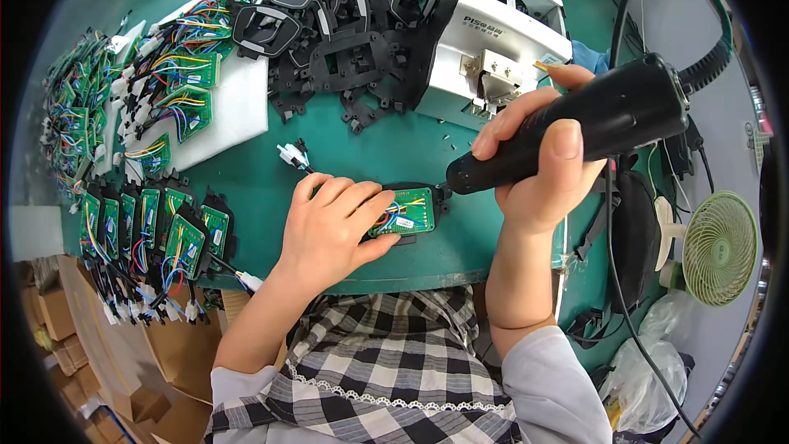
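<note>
At frame centre, left hand (333, 218) pinches green circuit board (417, 209), right hand (538, 185) wraps black driver (616, 107) at its right end: apparently fastening, calling for steady alignment.

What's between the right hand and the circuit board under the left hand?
Head view: a black power screwdriver, held in the right hand, nose toward the circuit board's right end. Contact unclear.
</note>
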`<act>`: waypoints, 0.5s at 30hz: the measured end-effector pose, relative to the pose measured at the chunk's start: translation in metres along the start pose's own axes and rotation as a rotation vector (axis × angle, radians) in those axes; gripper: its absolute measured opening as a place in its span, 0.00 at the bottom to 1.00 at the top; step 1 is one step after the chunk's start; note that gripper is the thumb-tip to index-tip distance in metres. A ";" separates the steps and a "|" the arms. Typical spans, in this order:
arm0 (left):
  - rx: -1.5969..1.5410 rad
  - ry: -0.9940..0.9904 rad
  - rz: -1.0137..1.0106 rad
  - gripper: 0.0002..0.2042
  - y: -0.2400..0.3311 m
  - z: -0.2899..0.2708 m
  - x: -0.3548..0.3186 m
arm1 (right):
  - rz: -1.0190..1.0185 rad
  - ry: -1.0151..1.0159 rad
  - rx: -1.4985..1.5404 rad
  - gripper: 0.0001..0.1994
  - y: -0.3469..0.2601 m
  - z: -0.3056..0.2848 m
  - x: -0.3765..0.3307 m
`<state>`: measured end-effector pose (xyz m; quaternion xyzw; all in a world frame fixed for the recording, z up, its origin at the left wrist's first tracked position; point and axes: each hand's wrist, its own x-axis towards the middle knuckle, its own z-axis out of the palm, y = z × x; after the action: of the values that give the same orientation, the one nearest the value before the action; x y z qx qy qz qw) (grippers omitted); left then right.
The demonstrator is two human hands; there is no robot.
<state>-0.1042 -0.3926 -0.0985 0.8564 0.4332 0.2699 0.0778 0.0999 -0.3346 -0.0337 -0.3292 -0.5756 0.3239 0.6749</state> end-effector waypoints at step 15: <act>0.041 0.013 -0.006 0.22 -0.001 0.004 -0.004 | -0.016 0.010 -0.014 0.34 0.001 0.013 -0.007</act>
<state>-0.1044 -0.3948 -0.1041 0.8548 0.4416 0.2663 0.0584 0.0862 -0.3383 -0.0370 -0.3308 -0.5769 0.3130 0.6780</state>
